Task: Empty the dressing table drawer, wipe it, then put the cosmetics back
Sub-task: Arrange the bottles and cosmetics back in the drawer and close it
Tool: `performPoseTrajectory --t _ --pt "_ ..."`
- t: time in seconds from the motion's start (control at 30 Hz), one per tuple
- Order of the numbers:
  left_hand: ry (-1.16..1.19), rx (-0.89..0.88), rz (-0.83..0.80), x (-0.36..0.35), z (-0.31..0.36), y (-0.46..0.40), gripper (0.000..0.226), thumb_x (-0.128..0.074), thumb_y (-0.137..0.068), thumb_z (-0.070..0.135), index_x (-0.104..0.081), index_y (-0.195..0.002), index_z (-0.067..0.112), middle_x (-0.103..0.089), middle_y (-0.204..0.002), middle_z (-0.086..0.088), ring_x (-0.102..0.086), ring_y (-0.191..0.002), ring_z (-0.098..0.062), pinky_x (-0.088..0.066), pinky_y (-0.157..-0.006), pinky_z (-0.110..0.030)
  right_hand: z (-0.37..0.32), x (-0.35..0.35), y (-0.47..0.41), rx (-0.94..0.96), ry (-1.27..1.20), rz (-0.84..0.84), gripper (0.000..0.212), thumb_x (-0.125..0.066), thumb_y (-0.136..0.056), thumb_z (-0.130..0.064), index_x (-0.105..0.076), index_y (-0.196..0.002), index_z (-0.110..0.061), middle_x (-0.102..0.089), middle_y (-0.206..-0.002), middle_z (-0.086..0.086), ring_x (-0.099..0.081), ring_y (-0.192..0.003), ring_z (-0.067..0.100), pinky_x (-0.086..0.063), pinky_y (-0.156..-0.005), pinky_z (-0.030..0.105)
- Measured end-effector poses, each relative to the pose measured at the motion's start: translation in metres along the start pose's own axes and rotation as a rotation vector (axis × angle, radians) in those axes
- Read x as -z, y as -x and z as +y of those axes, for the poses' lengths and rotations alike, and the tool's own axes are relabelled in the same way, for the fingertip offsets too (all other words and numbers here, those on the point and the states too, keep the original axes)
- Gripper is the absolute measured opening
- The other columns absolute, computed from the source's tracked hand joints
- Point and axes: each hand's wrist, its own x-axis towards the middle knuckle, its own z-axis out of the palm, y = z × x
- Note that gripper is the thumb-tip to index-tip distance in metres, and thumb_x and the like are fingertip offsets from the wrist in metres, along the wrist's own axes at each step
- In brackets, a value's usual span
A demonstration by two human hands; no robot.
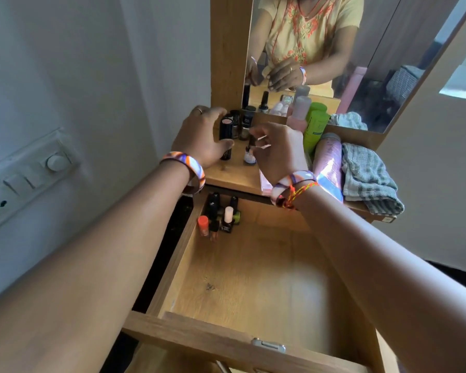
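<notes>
Wooden drawer (pixel 242 278) is seen pulled open, small bottles (pixel 221 216) clustered at its eleven o'clock corner. No label can be read. On the tabletop (pixel 234 179) at twelve o'clock, a black tube (pixel 225 138) is gripped by the left hand (pixel 199 135); a small bottle (pixel 250 153) is pinched by the right hand (pixel 277 152).

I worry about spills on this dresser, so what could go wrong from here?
1. The left hand grips a black tube amid tightly packed small bottles; lifting it may topple them.
2. The right hand pinches a small bottle by its cap; it might slip.
3. The pink tube lies near the shelf edge above the open drawer and could roll in.
</notes>
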Motion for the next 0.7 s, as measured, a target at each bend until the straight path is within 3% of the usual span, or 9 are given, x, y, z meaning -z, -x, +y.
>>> performPoseTrajectory --t 0.1,0.23,0.5,0.7 --pt "-0.064 0.029 -0.079 -0.003 0.007 -0.021 0.067 -0.065 -0.085 0.017 -0.032 -0.144 0.017 -0.037 -0.145 -0.014 -0.043 -0.130 -0.030 -0.036 -0.107 -0.033 0.009 -0.003 -0.020 -0.031 0.147 -0.100 0.055 -0.056 -0.076 0.005 -0.056 -0.127 -0.017 -0.061 -0.124 0.011 -0.056 -0.116 0.029 -0.047 -0.096 0.032" --pt "-0.096 0.038 -0.135 -0.009 0.009 -0.032 0.052 -0.056 -0.088 0.001 -0.044 -0.138 0.014 -0.049 -0.140 -0.013 -0.048 -0.127 -0.029 -0.040 -0.103 -0.030 0.013 -0.008 -0.033 -0.009 0.267 -0.222 0.063 -0.051 -0.080 0.011 -0.046 -0.136 -0.017 -0.054 -0.133 0.011 -0.047 -0.126 0.029 -0.041 -0.098 0.029" --pt "0.019 0.043 -0.055 0.006 0.006 -0.019 0.038 -0.067 -0.082 0.007 -0.062 -0.119 0.011 -0.062 -0.125 -0.009 -0.057 -0.116 -0.024 -0.038 -0.087 -0.019 0.010 -0.006 -0.032 -0.007 0.210 -0.193 0.046 -0.053 -0.079 0.010 -0.065 -0.116 -0.015 -0.065 -0.115 0.012 -0.059 -0.108 0.028 -0.048 -0.091 0.027" --pt "0.050 0.013 -0.111 0.036 0.013 0.007 0.034 -0.074 -0.077 0.016 -0.068 -0.110 0.009 -0.067 -0.109 -0.006 -0.058 -0.094 -0.015 -0.041 -0.080 -0.022 -0.004 0.013 -0.009 -0.010 0.102 -0.153 0.028 -0.063 -0.082 -0.003 -0.069 -0.108 -0.011 -0.068 -0.109 0.011 -0.063 -0.101 0.026 -0.048 -0.089 0.025"
